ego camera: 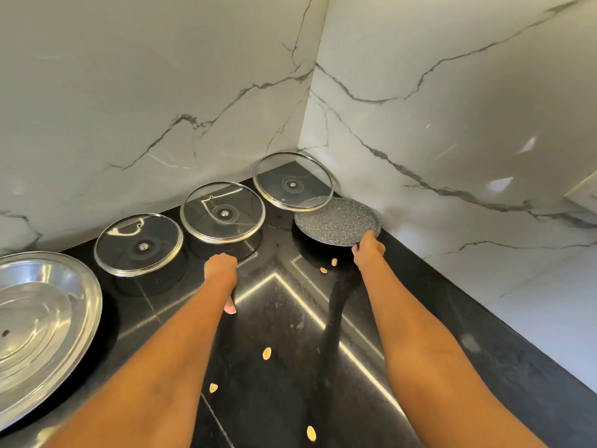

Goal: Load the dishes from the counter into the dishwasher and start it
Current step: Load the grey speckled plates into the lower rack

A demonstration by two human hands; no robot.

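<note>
A grey speckled pan (336,221) sits in the counter's far corner. My right hand (368,248) grips its near rim, and a dark handle (332,312) runs from there toward me. Three glass lids with steel rims stand in a row: the left lid (139,244), the middle lid (223,213) and the far lid (292,181), which leans over the pan's edge. My left hand (221,266) is bent down at the wrist just in front of the middle lid. One fingertip shows under my forearm; whether this hand holds anything is hidden.
A wide steel dish (42,328) lies at the left edge. Several tan seeds (266,353) are scattered over the glossy black counter (277,318). Marble walls (420,140) close the corner behind and to the right.
</note>
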